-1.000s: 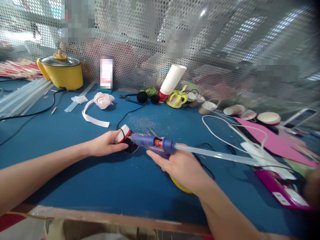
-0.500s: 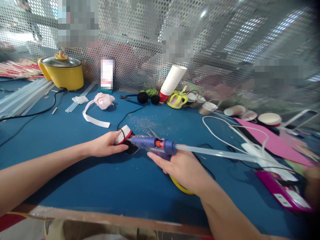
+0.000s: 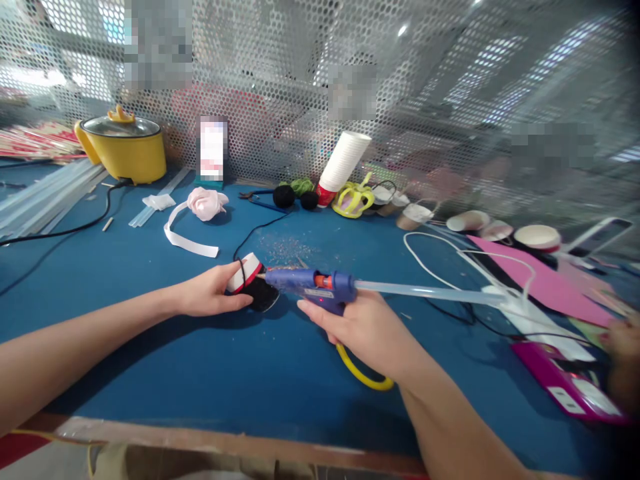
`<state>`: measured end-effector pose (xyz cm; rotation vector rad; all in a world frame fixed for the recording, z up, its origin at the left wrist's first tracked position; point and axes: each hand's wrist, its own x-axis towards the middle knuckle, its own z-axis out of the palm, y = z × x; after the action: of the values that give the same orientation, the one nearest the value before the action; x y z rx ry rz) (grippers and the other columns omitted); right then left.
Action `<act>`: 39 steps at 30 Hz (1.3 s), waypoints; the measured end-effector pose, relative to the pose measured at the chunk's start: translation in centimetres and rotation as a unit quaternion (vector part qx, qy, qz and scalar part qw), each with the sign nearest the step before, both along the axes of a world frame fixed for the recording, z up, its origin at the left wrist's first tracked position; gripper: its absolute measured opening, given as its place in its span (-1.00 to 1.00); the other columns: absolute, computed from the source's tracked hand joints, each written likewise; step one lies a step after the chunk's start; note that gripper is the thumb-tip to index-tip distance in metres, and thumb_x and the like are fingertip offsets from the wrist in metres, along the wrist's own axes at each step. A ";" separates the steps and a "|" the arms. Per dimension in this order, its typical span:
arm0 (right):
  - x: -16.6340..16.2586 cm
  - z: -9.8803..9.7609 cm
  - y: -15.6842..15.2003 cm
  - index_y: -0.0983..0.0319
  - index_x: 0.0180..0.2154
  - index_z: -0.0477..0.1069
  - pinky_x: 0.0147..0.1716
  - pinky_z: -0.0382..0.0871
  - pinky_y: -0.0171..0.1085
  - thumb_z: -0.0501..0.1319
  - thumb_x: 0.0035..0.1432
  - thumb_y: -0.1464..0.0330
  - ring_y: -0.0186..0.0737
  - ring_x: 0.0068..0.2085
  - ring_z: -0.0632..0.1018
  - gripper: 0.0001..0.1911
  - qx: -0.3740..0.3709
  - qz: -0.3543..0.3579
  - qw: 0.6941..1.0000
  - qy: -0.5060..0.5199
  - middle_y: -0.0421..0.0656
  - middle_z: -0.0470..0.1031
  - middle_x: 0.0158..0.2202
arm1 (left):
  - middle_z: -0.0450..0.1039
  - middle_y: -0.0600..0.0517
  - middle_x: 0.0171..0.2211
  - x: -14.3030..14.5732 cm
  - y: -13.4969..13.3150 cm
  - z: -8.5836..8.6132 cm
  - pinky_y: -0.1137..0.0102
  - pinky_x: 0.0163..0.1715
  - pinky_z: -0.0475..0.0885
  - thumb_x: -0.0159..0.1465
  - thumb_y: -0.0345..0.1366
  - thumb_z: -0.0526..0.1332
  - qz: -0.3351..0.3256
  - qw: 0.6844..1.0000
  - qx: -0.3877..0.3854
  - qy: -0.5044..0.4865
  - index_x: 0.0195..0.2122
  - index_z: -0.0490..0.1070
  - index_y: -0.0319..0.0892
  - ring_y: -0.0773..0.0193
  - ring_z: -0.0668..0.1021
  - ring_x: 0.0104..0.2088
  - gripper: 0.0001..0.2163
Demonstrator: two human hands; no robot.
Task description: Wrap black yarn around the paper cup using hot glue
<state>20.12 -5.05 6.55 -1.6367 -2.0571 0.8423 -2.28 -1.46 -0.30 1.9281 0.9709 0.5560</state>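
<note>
Between the thumb and fingers of my left hand (image 3: 213,291) is a small paper cup (image 3: 263,293), lying tilted, wrapped partly in black with a white and red band. Black yarn (image 3: 243,270) crosses the cup and trails back over the table. My right hand (image 3: 367,327) grips a blue hot glue gun (image 3: 307,283), its nozzle at the cup's black side. A long clear glue stick (image 3: 430,291) sticks out of the gun's rear. Under my right hand, yellow-handled scissors (image 3: 365,373) lie mostly hidden.
Along the back stand a yellow electric pot (image 3: 133,157), a phone (image 3: 212,150), black yarn balls (image 3: 284,196) and stacked paper cups (image 3: 345,163). A pink ribbon roll (image 3: 205,204) lies left. To the right are pink sheets (image 3: 530,273), a magenta power strip (image 3: 560,380) and another person's hand (image 3: 625,340).
The glue gun has shifted slightly, and more of the cup's black side shows. The cup stays in my left hand. The other person's hand at the right edge has moved up a little.
</note>
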 end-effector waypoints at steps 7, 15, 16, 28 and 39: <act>-0.3 0.3 0.2 0.27 -0.35 0.44 -0.66 0.28 -0.40 0.17 0.01 0.28 -0.38 -0.73 0.34 -0.80 -0.002 -0.031 0.999 0.010 -0.34 0.28 -0.78 | 0.35 0.05 -0.43 0.0 0.0 0.1 0.46 -0.48 0.34 0.12 -0.20 0.13 0.005 1.000 0.006 0.011 -0.18 0.23 -0.28 0.35 0.37 -0.47 -0.70; -0.2 0.1 0.1 0.26 -0.34 0.44 -0.66 0.30 -0.39 0.17 0.01 0.28 -0.36 -0.71 0.36 -0.80 -0.011 -0.013 1.000 0.017 -0.33 0.28 -0.78 | 0.33 0.05 -0.44 0.1 -0.2 0.5 0.46 -0.49 0.33 0.12 -0.21 0.13 0.011 1.000 0.008 0.020 -0.18 0.20 -0.28 0.34 0.37 -0.48 -0.69; -0.2 0.1 0.2 0.27 -0.35 0.44 -0.67 0.30 -0.39 0.17 0.01 0.29 -0.36 -0.72 0.36 -0.81 -0.005 -0.020 1.000 0.017 -0.33 0.29 -0.78 | 0.34 0.04 -0.43 0.1 -0.2 0.5 0.46 -0.49 0.34 0.12 -0.21 0.13 0.008 1.000 0.005 0.018 -0.17 0.19 -0.29 0.34 0.38 -0.47 -0.69; -0.2 0.1 -0.1 0.23 -0.35 0.45 -0.65 0.30 -0.37 0.15 0.04 0.26 -0.35 -0.70 0.36 -0.80 -0.007 -0.004 1.000 0.000 -0.33 0.28 -0.78 | 0.36 0.03 -0.40 0.2 -0.1 0.5 0.45 -0.45 0.35 0.12 -0.21 0.13 0.012 1.000 0.006 0.023 -0.11 0.18 -0.30 0.33 0.39 -0.45 -0.65; -0.1 0.1 0.1 0.24 -0.45 0.42 -0.66 0.29 -0.37 0.15 0.02 0.28 -0.34 -0.71 0.38 -0.84 0.001 -0.003 1.000 0.020 -0.31 0.30 -0.78 | 0.34 0.04 -0.43 0.2 -0.2 0.5 0.46 -0.49 0.34 0.12 -0.21 0.13 0.010 1.000 0.007 0.022 -0.15 0.18 -0.28 0.34 0.37 -0.47 -0.68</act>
<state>19.98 -4.97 6.65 -1.6113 -2.0247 0.8629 -2.05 -1.65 0.24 1.9514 1.0175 0.5360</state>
